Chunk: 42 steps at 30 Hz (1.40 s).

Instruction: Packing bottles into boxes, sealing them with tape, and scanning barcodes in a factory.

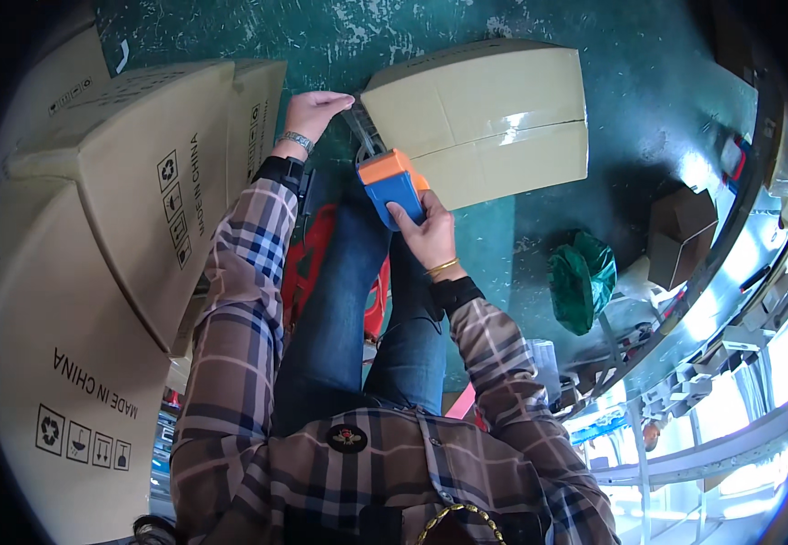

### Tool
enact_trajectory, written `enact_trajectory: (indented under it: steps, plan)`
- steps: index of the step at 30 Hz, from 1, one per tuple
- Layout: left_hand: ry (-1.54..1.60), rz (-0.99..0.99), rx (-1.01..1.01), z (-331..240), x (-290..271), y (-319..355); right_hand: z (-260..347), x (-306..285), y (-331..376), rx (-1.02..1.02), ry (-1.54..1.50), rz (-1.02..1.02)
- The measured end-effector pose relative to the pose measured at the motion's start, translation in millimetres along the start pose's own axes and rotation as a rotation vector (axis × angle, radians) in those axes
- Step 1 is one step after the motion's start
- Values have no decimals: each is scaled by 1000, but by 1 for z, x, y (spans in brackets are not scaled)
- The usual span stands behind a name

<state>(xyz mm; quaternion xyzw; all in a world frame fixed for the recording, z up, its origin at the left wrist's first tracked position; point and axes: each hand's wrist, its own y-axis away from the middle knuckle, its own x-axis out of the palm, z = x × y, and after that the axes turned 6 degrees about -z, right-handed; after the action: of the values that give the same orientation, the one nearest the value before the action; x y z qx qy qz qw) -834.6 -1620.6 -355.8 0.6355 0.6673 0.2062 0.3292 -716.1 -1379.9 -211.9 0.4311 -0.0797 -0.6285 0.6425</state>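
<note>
My right hand (426,232) grips a blue and orange tape dispenser (392,186) held against the near left end of a closed cardboard box (494,118) on the green floor. Clear tape runs along the box's top seam. My left hand (314,111) reaches forward beside the box's left corner, fingers together and bent down, touching the strip near the dispenser's front. A metal watch sits on that wrist. I sit on a red stool (308,259), knees in blue jeans pointing toward the box.
Stacked cardboard boxes (140,173) fill the left side, close to my left arm. A green bag (583,277) and a small dark box (680,232) lie on the floor to the right. Metal frames and a bright work line (730,363) curve along the right edge.
</note>
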Motion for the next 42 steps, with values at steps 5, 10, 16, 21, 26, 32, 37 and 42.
enact_trajectory:
  steps: [5,10,16,21,26,32,37,42]
  plan:
    - [-56,-65,-18,12,-8,-26,6,20,-18,-1,-56,-18]
    - [-106,53,-65,7,2,-29,-7,28,-17,43,-60,-74]
    - [-97,27,-34,3,7,-35,-4,34,-27,44,-87,-72]
    - [-57,9,-29,15,9,-41,-4,43,-37,-10,-71,-129]
    - [-101,38,-11,20,10,-49,6,45,-46,-31,-17,-135]
    - [-126,17,22,33,3,-55,11,52,-47,0,28,-89]
    - [-141,6,27,35,13,-51,-3,48,-45,-59,44,-142]
    - [-185,-11,52,36,10,-54,-25,38,-10,-83,72,-174]
